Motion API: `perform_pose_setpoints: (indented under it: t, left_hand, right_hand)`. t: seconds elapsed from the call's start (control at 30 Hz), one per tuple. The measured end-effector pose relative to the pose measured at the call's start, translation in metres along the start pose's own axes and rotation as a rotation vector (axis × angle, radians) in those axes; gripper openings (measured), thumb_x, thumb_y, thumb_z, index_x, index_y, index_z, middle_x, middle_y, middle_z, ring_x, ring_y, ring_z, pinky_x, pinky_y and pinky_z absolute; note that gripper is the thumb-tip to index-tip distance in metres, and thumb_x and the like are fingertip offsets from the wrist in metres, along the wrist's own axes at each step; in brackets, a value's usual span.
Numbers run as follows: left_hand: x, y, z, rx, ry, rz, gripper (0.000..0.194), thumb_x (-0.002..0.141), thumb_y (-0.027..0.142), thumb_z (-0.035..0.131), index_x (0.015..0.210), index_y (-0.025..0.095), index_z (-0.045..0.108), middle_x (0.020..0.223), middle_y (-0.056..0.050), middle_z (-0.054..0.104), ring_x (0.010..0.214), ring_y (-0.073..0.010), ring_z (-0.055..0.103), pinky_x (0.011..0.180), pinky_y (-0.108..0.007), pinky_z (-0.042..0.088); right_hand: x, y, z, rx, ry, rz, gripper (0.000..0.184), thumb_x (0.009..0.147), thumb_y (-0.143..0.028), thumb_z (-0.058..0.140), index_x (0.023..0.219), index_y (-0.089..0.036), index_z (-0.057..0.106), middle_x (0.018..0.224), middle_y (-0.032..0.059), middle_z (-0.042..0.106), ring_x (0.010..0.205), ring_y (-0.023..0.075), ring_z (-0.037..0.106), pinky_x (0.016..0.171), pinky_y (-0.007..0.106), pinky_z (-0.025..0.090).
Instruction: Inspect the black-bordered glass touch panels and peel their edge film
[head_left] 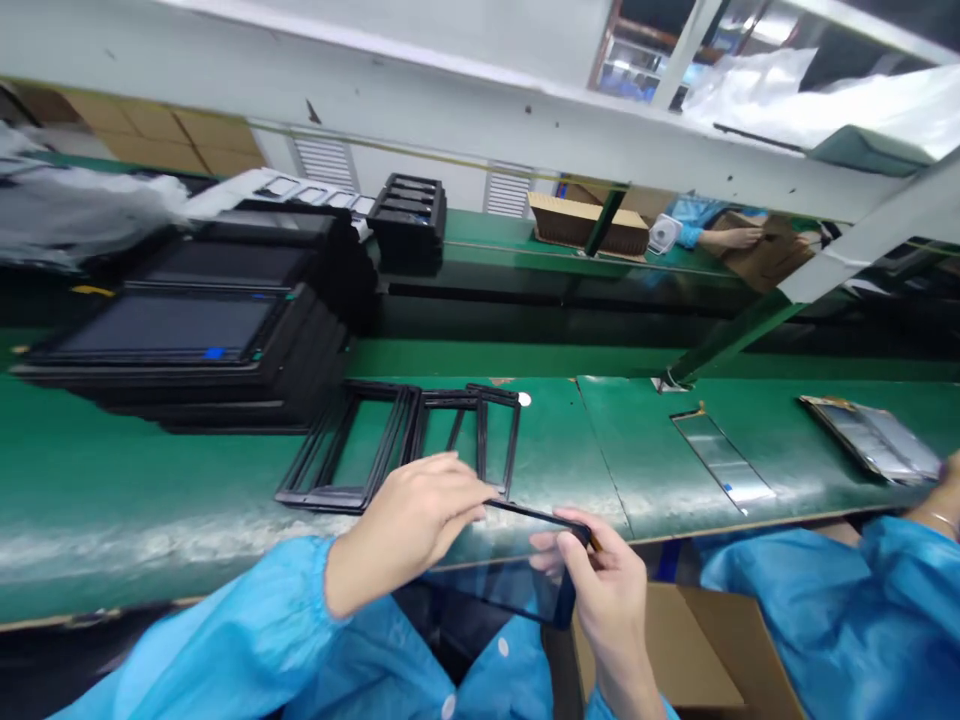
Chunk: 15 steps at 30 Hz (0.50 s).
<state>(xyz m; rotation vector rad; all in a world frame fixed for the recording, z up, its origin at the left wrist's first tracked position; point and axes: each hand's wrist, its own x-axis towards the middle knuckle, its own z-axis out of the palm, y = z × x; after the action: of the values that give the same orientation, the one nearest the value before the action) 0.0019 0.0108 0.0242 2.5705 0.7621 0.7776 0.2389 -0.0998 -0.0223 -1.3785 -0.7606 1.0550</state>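
Over the table's front edge I hold a clear glass panel with a black border (499,565), tilted in front of my body. My left hand (412,515) is closed, with fingers and thumb pinching the panel's upper left edge. At the other end, my right hand (611,585) grips the right border, thumb on top and fingertips showing through the glass. A small orange-brown piece shows by the right fingers. Just beyond my left hand lie several black rectangular frames (322,497), some overlapping, on the green table (555,440).
A tall stack of black trays with dark screens (180,325) stands at left. A thin glass panel (720,460) and a pile of panels (870,438) lie at right, near a co-worker's blue sleeve (817,600). A slanted post (739,335) meets the table. An open cardboard box (690,650) sits below.
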Motion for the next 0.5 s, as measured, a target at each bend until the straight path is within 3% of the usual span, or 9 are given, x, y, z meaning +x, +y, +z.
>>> perform_pose_setpoints:
  t: [0.03,0.1,0.17,0.27,0.33,0.4,0.5]
  left_hand:
    - [0.0,0.001,-0.001,0.031,0.106,-0.049,0.03,0.101,0.024,0.072,0.13,0.031,0.079,0.131,-0.007,0.08,0.126,-0.0331,0.072,0.119,-0.054,0.05]
    - [0.0,0.004,-0.002,-0.017,0.422,-0.212,0.059,0.095,0.027,0.081,0.151,0.037,0.065,0.158,-0.009,0.062,0.153,-0.0393,0.05,0.129,-0.063,0.033]
    - [0.0,0.007,-0.002,-0.335,0.676,-0.354,0.079,0.095,0.033,0.081,0.165,0.038,0.045,0.168,-0.013,0.051,0.156,-0.0387,0.046,0.128,-0.061,0.038]
    - [0.002,0.008,-0.004,-0.937,0.745,-0.437,0.078,0.098,0.039,0.079,0.165,0.035,0.04,0.151,-0.016,0.068,0.132,-0.0353,0.071,0.104,-0.05,0.063]
    - [0.001,0.007,-0.011,-1.077,0.78,-0.495,0.076,0.095,0.035,0.083,0.161,0.035,0.046,0.129,-0.013,0.081,0.11,-0.0325,0.082,0.086,-0.042,0.07]
    - [-0.006,0.005,-0.026,-0.986,0.859,-0.526,0.059,0.092,0.031,0.085,0.147,0.03,0.062,0.113,-0.009,0.086,0.092,-0.0294,0.085,0.076,-0.038,0.071]
    - [-0.023,-0.008,-0.068,-0.523,0.93,-0.457,0.024,0.092,0.027,0.084,0.116,0.024,0.081,0.104,-0.007,0.087,0.083,-0.0272,0.085,0.082,-0.04,0.071]
  right_hand:
    - [0.004,0.002,0.0,0.042,0.046,0.001,0.042,0.085,-0.053,0.088,0.108,-0.018,0.078,0.078,0.0103,0.085,0.059,0.0269,0.081,0.056,0.032,0.066]
    - [0.016,0.005,0.004,0.179,0.156,-0.021,0.047,0.083,-0.052,0.09,0.114,-0.02,0.074,0.08,0.0077,0.085,0.058,0.0238,0.08,0.058,0.03,0.066]
    - [0.03,0.006,0.015,0.344,0.218,-0.053,0.051,0.083,-0.05,0.091,0.121,-0.024,0.07,0.088,0.0054,0.086,0.063,0.0211,0.081,0.064,0.029,0.065]
    - [0.049,0.009,0.045,0.521,0.125,-0.043,0.051,0.085,-0.047,0.091,0.126,-0.029,0.066,0.096,0.0039,0.087,0.072,0.0206,0.083,0.072,0.032,0.065]
    - [0.058,0.012,0.067,0.589,0.027,-0.035,0.047,0.087,-0.047,0.088,0.126,-0.031,0.067,0.093,0.0029,0.086,0.073,0.0218,0.083,0.076,0.038,0.066]
    - [0.064,0.015,0.086,0.62,-0.078,-0.052,0.046,0.091,-0.049,0.083,0.131,-0.033,0.067,0.1,0.0052,0.087,0.087,0.0258,0.084,0.087,0.047,0.065]
    - [0.072,0.018,0.096,0.574,-0.209,-0.126,0.056,0.097,-0.051,0.074,0.149,-0.033,0.06,0.135,0.0127,0.078,0.128,0.0333,0.073,0.113,0.062,0.051]
